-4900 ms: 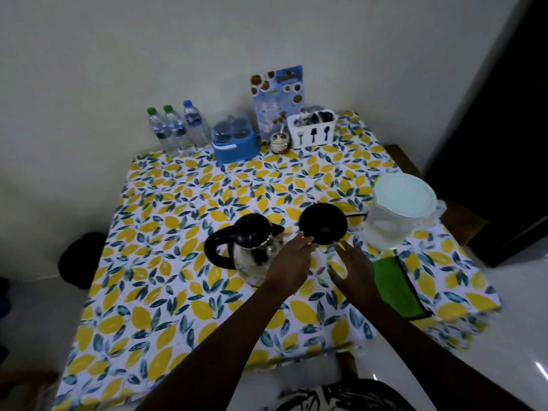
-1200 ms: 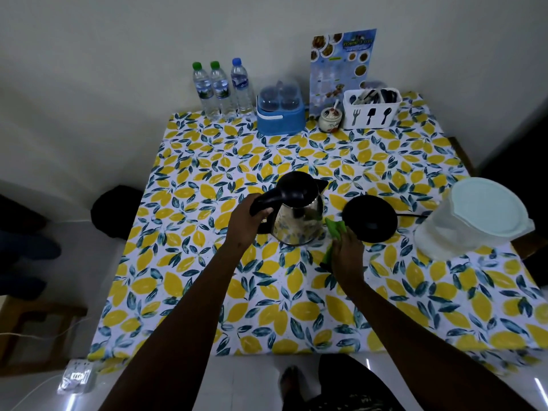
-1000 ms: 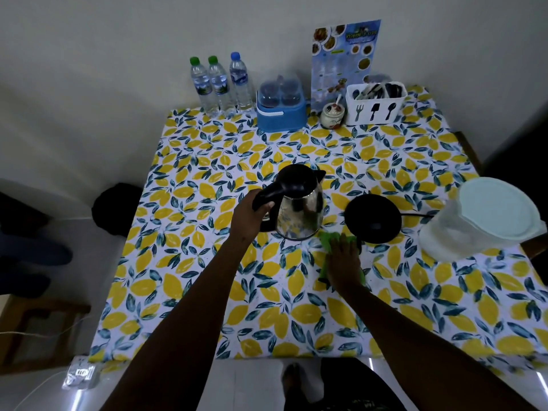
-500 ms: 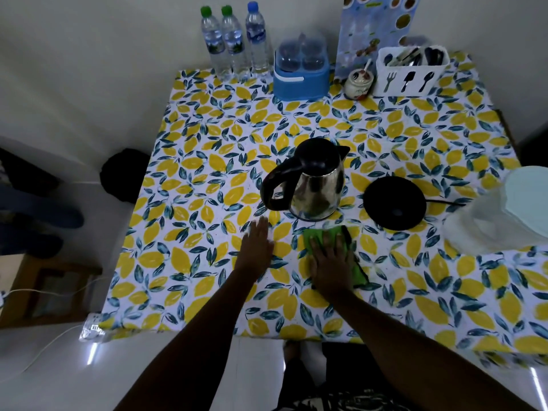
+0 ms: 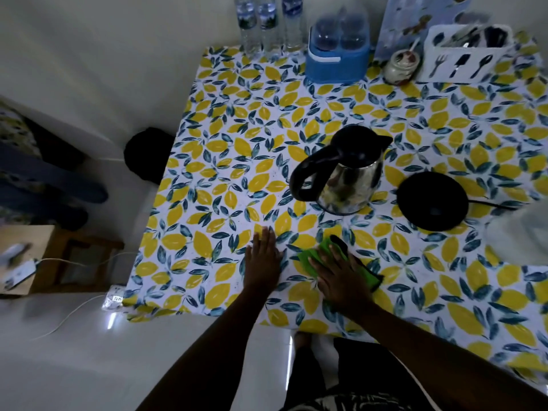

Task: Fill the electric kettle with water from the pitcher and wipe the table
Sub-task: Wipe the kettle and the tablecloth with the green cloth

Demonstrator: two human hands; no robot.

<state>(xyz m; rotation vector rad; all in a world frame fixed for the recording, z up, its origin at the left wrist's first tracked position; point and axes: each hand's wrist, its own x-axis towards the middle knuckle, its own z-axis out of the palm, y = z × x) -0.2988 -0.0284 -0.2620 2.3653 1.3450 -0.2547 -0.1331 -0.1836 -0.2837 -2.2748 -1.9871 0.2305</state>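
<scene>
Fingers (image 5: 318, 258) of the right hand (image 5: 341, 274) lie stretched out and slightly spread, pressed flat on a green cloth (image 5: 311, 258) that sits on the table (image 5: 207, 203) near its front edge; they do not curl around the cloth. Just left of it, the left hand (image 5: 264, 259) rests palm down on the lemon-print covering, fingers straight and close together, holding nothing and not touching the cloth.

Beyond both hands stands the electric kettle (image 5: 344, 173), upright on the tablecloth, its black handle turned left and its spout toward the right. It is off its round black base (image 5: 433, 200), which lies just beside it to the right with a cord running off toward the right edge. A pale blurred shape at the far right edge is probably the pitcher (image 5: 519, 235), though only part of it shows.

Along the back of the table stand three water bottles (image 5: 267, 25), a blue container (image 5: 338, 57), a small jar (image 5: 403, 65) and a white cutlery holder (image 5: 465, 60).
</scene>
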